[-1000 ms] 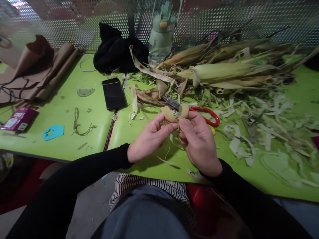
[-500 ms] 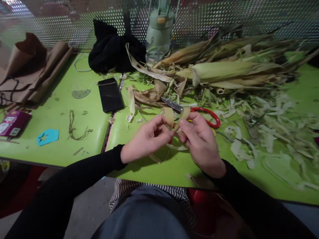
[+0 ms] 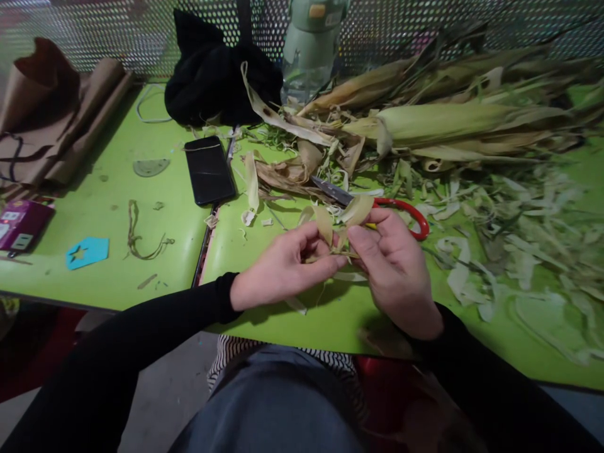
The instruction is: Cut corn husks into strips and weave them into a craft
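Observation:
Between both hands is a pale, curled strip of corn husk (image 3: 357, 211), bent into loops that rise above the fingers. My left hand (image 3: 287, 261) pinches its lower left part between thumb and fingers. With thumb and forefinger, my right hand (image 3: 394, 267) grips the right side of the same strip. Just beyond the fingers lie red-handled scissors (image 3: 406, 211), their blades pointing to the upper left. A few husk scraps lie on the green table (image 3: 264, 321) under and around the hands. The exact fold at the fingertips is partly hidden.
Corn husks (image 3: 448, 123) are heaped at the back right, with shredded strips (image 3: 519, 239) before them. A phone (image 3: 210, 170), black cloth (image 3: 217, 88), bottle (image 3: 311, 56), brown paper (image 3: 61, 126), blue cutout (image 3: 87, 253) and purple box (image 3: 26, 223) also sit on the table.
Both hands have shifted slightly right in view and a little apart. The husk loops have opened wider, the right one leaning outward. The camera view has tilted slightly.

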`<state>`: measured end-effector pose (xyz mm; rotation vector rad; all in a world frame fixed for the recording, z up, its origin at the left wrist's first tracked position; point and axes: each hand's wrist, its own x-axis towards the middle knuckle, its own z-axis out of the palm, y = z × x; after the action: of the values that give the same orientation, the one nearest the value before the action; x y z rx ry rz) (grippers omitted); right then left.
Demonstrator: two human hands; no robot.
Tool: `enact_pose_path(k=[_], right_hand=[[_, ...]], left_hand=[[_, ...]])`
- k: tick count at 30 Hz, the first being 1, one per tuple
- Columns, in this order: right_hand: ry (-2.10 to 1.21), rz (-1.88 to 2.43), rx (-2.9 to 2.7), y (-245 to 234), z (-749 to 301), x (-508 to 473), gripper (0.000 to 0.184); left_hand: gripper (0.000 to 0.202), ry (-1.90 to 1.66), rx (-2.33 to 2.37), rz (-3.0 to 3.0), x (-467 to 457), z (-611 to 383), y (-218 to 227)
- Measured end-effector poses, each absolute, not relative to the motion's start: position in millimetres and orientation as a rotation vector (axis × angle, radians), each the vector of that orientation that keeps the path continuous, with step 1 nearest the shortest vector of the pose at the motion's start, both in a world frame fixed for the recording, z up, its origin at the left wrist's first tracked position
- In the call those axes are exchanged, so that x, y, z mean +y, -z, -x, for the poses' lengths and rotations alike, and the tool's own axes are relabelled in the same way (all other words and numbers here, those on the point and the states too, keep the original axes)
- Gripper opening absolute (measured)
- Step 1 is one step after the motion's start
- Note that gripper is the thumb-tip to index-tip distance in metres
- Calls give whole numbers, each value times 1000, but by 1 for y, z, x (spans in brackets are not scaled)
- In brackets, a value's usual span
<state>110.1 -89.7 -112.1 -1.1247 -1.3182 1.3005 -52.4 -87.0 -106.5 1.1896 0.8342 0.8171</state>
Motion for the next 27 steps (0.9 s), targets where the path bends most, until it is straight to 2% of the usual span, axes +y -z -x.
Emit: enact_pose_path(k=[6, 16, 18, 21, 23, 25, 27], right_hand=[[-1341, 1113, -1397, 105, -108, -98, 24], [-1302, 1086, -1450, 112, -110, -101, 20], [-1125, 1106, -1576, 114, -114, -97, 19], [-468, 1082, -1726, 115, -122, -90, 28], [-119, 1022, -1826, 114, -125, -88, 17], [-113, 984, -1997, 113, -123, -88, 6], [-277, 979, -2124, 113, -118, -89, 14]], left_hand=[[16, -941, 833, -1280, -90, 52, 113], [11, -982, 758, -1332, -91, 56, 108], [13, -992, 749, -1277, -87, 57, 106], [11, -1026, 734, -1101, -83, 58, 103], [11, -1052, 712, -990, -84, 57, 102], [14, -1071, 700, -938, -85, 55, 103], [19, -1076, 684, -920, -87, 53, 104]])
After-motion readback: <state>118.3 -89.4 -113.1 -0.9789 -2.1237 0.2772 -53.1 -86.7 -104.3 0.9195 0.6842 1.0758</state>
